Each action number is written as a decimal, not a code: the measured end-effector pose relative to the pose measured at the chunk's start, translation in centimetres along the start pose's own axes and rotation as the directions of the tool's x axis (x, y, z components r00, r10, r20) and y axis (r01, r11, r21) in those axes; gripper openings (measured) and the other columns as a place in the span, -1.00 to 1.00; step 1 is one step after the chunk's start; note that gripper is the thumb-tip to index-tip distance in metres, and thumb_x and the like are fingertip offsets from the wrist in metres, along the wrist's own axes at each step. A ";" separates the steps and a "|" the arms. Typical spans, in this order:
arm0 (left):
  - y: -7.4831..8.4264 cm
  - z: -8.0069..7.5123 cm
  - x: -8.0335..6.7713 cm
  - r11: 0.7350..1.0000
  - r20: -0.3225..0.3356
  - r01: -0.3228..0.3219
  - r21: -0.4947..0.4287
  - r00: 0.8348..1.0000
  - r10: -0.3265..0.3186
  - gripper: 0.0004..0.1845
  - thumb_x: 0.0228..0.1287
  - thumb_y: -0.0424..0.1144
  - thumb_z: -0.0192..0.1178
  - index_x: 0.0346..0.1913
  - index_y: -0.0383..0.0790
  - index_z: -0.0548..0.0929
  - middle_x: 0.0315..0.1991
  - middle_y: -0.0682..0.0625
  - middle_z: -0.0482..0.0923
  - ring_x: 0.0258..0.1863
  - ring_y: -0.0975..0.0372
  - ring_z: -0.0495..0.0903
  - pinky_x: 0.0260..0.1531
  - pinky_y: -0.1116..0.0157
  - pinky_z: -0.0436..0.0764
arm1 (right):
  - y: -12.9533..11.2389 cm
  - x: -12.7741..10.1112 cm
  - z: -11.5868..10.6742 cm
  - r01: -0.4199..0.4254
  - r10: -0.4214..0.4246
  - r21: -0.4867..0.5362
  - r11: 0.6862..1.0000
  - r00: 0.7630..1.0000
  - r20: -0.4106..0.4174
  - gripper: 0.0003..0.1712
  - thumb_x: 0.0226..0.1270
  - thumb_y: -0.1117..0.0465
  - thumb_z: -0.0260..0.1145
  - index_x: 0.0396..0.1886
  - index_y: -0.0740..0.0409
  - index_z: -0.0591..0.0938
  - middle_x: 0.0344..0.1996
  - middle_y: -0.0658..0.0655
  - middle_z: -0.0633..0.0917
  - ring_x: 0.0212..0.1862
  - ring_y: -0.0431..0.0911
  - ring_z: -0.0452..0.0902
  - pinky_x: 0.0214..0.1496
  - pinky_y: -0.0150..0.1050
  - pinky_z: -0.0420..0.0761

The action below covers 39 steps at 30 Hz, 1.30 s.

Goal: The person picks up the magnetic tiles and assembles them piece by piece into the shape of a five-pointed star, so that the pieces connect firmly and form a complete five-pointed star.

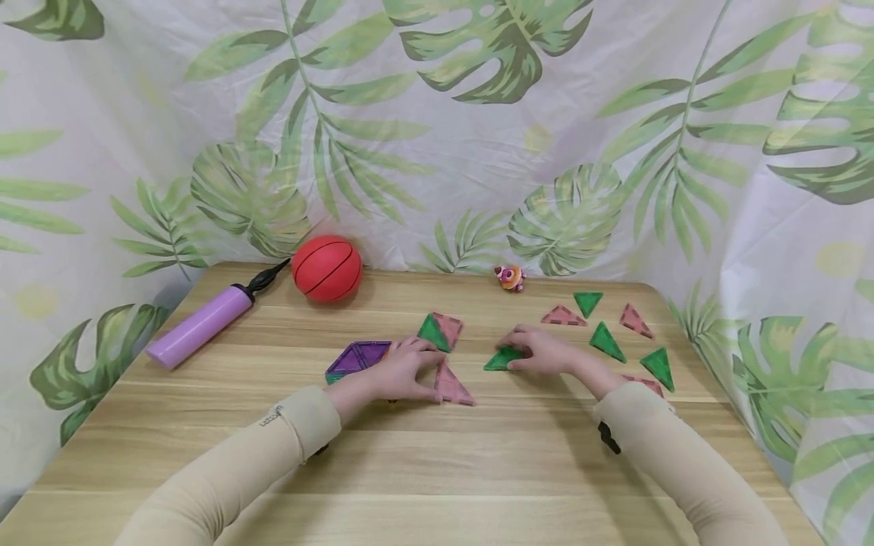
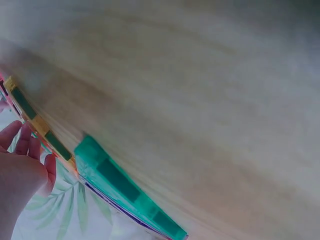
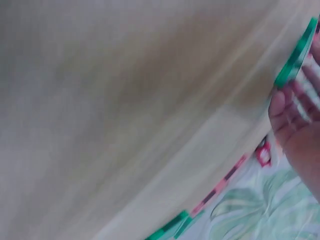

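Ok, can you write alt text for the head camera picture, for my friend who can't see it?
Two hands work with flat triangle tiles on a wooden table: the left hand rests on a pink triangle beside a purple tile square, and the right hand touches a green triangle. More loose triangles lie to the right; a red ball and purple pump sit behind.
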<state>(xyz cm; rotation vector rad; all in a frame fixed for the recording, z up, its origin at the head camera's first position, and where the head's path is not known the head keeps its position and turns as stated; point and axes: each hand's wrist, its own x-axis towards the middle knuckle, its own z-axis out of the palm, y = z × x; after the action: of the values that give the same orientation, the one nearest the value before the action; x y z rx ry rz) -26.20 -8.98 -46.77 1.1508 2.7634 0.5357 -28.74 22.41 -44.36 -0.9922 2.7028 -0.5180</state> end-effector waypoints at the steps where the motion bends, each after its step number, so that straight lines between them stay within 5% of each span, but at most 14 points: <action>1: 0.0 0.0 0.0 1.000 -0.002 0.010 -0.006 1.000 -0.010 -0.22 -0.02 0.25 0.33 0.24 -0.12 0.50 0.20 -0.04 0.41 0.26 0.05 0.24 0.13 -0.04 0.22 | 0.3 0.0 -0.2 0.031 -0.032 0.018 0.999 0.999 0.032 -0.53 0.29 0.17 0.30 0.20 0.12 0.53 0.07 0.15 0.50 -0.09 -0.07 0.41 -0.06 -0.18 0.42; 8: 0.3 -0.3 -0.2 0.999 0.005 0.028 -0.016 1.000 -0.028 -0.24 -0.03 0.23 0.35 0.22 -0.11 0.53 0.18 -0.06 0.41 0.25 0.04 0.23 0.12 -0.05 0.21 | 1.2 -0.2 -0.7 0.122 -0.128 0.056 0.991 0.984 0.125 -0.47 0.25 0.23 0.33 0.24 0.12 0.50 0.11 0.16 0.46 -0.02 -0.07 0.39 -0.02 -0.17 0.43; 21: 0.5 -0.3 -0.2 0.999 0.014 0.031 0.011 0.999 -0.031 -0.25 -0.02 0.23 0.34 0.22 -0.10 0.53 0.18 -0.03 0.41 0.23 0.06 0.23 0.10 -0.03 0.23 | -2.4 0.6 1.7 -0.018 0.013 -0.076 0.997 0.998 -0.066 -0.52 0.09 -0.13 0.42 -0.12 0.09 0.64 -0.23 0.01 0.57 -0.28 -0.16 0.43 -0.22 -0.28 0.46; 30: 0.6 0.0 -0.1 0.999 0.016 0.052 -0.006 0.999 -0.052 -0.24 -0.01 0.22 0.34 0.24 -0.09 0.50 0.21 -0.03 0.39 0.25 0.05 0.23 0.14 -0.06 0.21 | -0.9 0.2 0.9 0.102 -0.105 0.092 0.991 0.994 0.031 -0.44 0.19 0.12 0.39 0.20 0.10 0.53 -0.01 0.13 0.47 -0.17 -0.04 0.37 -0.14 -0.20 0.43; 39: 0.8 -0.4 -0.3 0.998 0.008 0.062 -0.011 0.998 -0.062 -0.25 0.00 0.20 0.35 0.23 -0.10 0.50 0.21 -0.06 0.40 0.27 0.01 0.23 0.15 -0.09 0.21 | -2.2 1.0 1.9 0.154 -0.155 0.028 0.988 0.988 0.020 -0.42 0.17 0.00 0.40 0.19 0.04 0.55 -0.03 0.10 0.47 -0.22 -0.07 0.37 -0.20 -0.30 0.39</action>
<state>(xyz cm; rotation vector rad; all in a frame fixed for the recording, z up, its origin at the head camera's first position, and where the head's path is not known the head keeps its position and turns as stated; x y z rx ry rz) -25.52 -8.77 -46.16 1.0588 2.7752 0.5385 -27.63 19.69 -45.35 -1.1995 2.6061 -0.5647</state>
